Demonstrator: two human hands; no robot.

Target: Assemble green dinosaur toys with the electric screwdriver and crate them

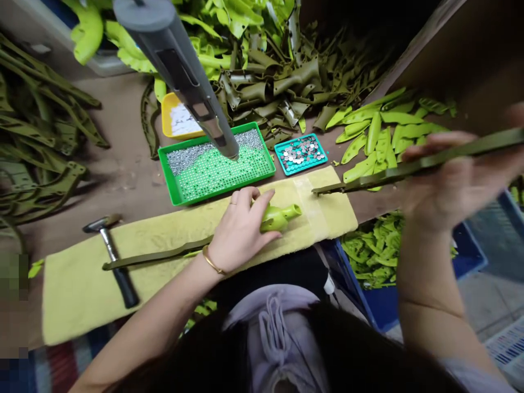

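Observation:
My left hand (239,229), with a ring and a gold bangle, is shut over a bright green plastic piece with a short spout (280,217). That piece rests on a yellow towel (82,295). A long olive plastic strip (155,254) runs left from under my left palm. My right hand (454,180) is raised at the right, gripping a second long olive plastic strip (393,172). Its narrow tip hangs just over the towel's right end.
A green tray of small metal pins (225,190) and a teal tray of metal studs (307,166) sit beyond the towel. A hammer (114,256) lies on it. A grey metal press column (172,60) leans over the green tray. Heaps of green parts surround the bench.

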